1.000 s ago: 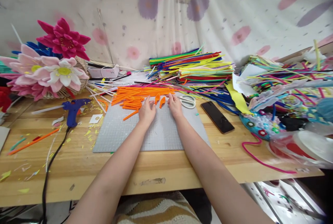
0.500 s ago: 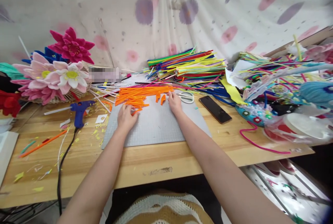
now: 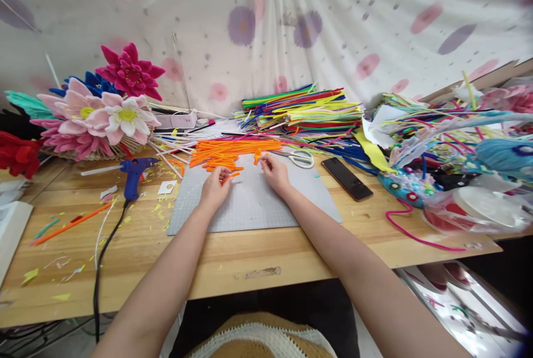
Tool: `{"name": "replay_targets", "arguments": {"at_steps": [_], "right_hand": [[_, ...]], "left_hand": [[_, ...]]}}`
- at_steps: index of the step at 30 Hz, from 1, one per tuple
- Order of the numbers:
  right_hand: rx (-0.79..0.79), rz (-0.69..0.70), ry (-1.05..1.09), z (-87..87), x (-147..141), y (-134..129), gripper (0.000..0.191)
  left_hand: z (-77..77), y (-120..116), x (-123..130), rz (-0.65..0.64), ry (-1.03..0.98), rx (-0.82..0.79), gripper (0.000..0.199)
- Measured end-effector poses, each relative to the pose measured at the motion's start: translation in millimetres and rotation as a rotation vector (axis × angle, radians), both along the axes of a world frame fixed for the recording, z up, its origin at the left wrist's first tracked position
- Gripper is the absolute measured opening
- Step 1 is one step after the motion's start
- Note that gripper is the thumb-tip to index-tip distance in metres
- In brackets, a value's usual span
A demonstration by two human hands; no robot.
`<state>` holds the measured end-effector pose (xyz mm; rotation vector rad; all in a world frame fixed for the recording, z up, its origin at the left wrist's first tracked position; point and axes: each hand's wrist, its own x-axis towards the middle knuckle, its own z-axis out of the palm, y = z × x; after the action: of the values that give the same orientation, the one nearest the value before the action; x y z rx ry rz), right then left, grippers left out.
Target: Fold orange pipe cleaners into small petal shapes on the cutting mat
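My left hand [image 3: 216, 187] pinches a short orange pipe cleaner [image 3: 231, 176] that points to the right, over the grey cutting mat [image 3: 250, 213]. Just behind it lies a pile of orange pipe cleaners [image 3: 216, 152], some long and some short. My right hand [image 3: 275, 174] is closed, its fingertips at a small orange piece beside another small orange shape [image 3: 257, 154]; exactly what the fingers grip is too small to tell. Scissors with pale handles [image 3: 302, 159] lie behind my right hand.
A blue glue gun [image 3: 134, 177] with a black cord and fuzzy flowers [image 3: 129, 72] are at the left. A phone [image 3: 347, 178] lies right of the mat. Bundles of coloured pipe cleaners [image 3: 303, 108] line the back. A plastic-wrapped tub [image 3: 470, 208] stands at the right.
My right hand has moved left from beside the scissors to the small orange shapes. My left hand still holds its orange piece. The whole view has shifted slightly.
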<state>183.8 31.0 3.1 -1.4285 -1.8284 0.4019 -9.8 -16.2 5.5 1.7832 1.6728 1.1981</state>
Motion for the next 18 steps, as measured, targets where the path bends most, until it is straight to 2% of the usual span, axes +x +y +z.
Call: {"name": "replay_targets", "arguments": {"at_steps": [3,4,5,9,11,14,18], "right_hand": [[-0.052,0.280,-0.090,3.4,-17.0,-18.6,0.029],[-0.055,0.334,-0.118,4.2,-21.4,-22.2,0.027],[-0.065,0.354,-0.128,4.6,-24.7,-24.1,0.023],[-0.126,0.271,0.019,2.2,-26.8,-21.9,0.020],[-0.151,0.297,0.065,0.2,-24.7,-20.9,0.019],[-0.141,0.355,0.065,-1.7,-22.8,-22.1,0.018],[-0.126,0.292,0.072,-4.1,-20.7,-19.9,0.018]], "left_hand": [[-2.5,4.5,8.5,-0.043,-0.071,0.019,0.016],[-3.3,6.4,11.3,-0.052,-0.120,0.024,0.018],[-3.9,8.3,13.9,-0.050,-0.192,0.022,0.020],[-3.7,13.1,19.8,0.008,-0.637,-0.054,0.037],[-2.9,13.5,20.5,0.014,-0.770,-0.092,0.043],[-2.4,12.7,20.4,-0.021,-0.753,-0.107,0.039],[-2.4,11.8,20.5,-0.069,-0.584,-0.141,0.031]]}}
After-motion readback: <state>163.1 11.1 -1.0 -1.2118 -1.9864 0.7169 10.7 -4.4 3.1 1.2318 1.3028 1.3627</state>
